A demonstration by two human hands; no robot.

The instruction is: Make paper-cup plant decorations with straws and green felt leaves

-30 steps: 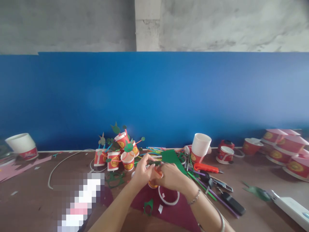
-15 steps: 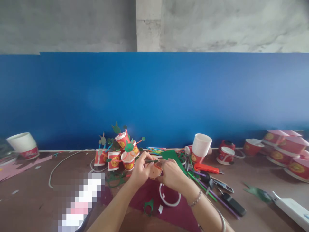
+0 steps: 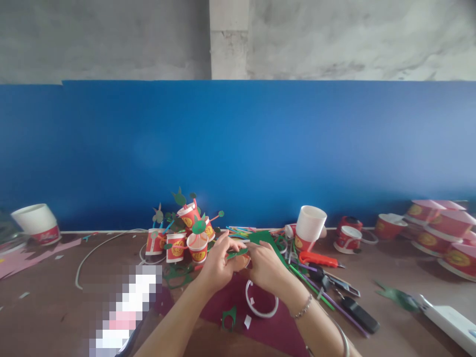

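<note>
My left hand (image 3: 220, 263) and my right hand (image 3: 266, 264) meet over the middle of the table. Between them is a small paper cup (image 3: 241, 264), its pale orange end partly showing and the rest covered by my fingers. A green paper cutout (image 3: 237, 254) lies against the cup's upper side, between my left thumb and fingers. My right fingers curl round the cup's right side, their tips pointing at the cutout. Just left stand several red paper cups (image 3: 175, 249) fitted with straws and green paper shapes.
Below my hands lie a dark red sheet (image 3: 277, 333), a white ring (image 3: 262, 316) and a green paper scrap (image 3: 228, 319). To the right are an orange utility knife (image 3: 322, 259), straws (image 3: 314, 287), a black key fob (image 3: 359, 315) and stacked white cups (image 3: 311, 223).
The green cutout has tilted from edge-on to show more of its flat face. My left fingers have lifted and straightened slightly, and less of the cup shows.
</note>
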